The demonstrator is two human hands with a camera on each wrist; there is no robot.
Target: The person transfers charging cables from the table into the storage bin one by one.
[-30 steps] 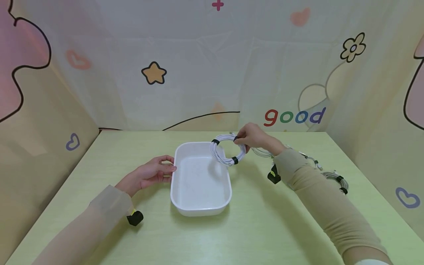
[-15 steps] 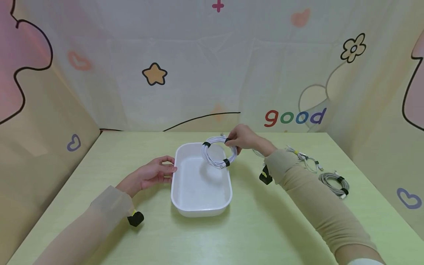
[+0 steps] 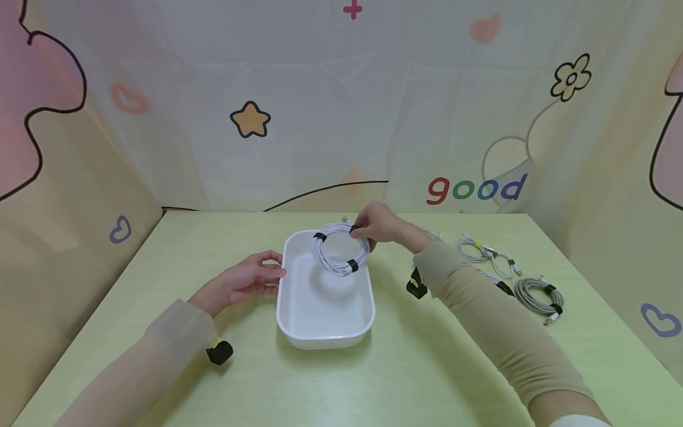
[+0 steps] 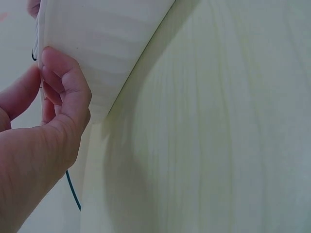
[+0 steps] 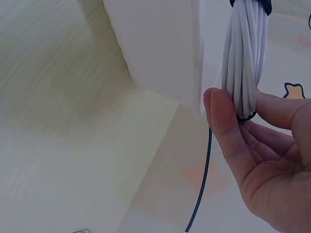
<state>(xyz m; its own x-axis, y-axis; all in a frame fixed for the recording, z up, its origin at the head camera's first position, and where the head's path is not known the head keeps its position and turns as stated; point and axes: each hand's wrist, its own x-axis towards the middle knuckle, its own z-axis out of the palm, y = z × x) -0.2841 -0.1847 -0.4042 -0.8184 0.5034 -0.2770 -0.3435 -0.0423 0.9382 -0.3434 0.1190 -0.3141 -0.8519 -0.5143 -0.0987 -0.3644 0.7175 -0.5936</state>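
My left hand (image 3: pixel 251 279) pinches the left rim of a white plastic box (image 3: pixel 325 343) on the table. In the left wrist view its thumb is at the rim and the curled fingers (image 4: pixel 68 82) lie against the outer wall. My right hand (image 3: pixel 383 224) pinches a coiled white cable (image 3: pixel 332 268) bound with black ties. The coil hangs tilted over the far part of the box, its shadow on the box floor. In the right wrist view the cable bundle (image 5: pixel 245 58) sits between thumb and fingers, beside the box wall (image 5: pixel 160 53).
At the right of the table lie a grey cable coil (image 3: pixel 539 296), a white cable with a yellow tie (image 3: pixel 482 249) and another black-tied cable (image 3: pixel 498 283) partly behind my right sleeve. A further cable end (image 3: pixel 434 235) shows behind my right wrist. A printed curtain (image 3: pixel 320 154) stands behind the table.
My right hand has moved left with the coiled white cable, from the box's right rim to above its inside. More cables show at the right. My left hand stays on the rim.
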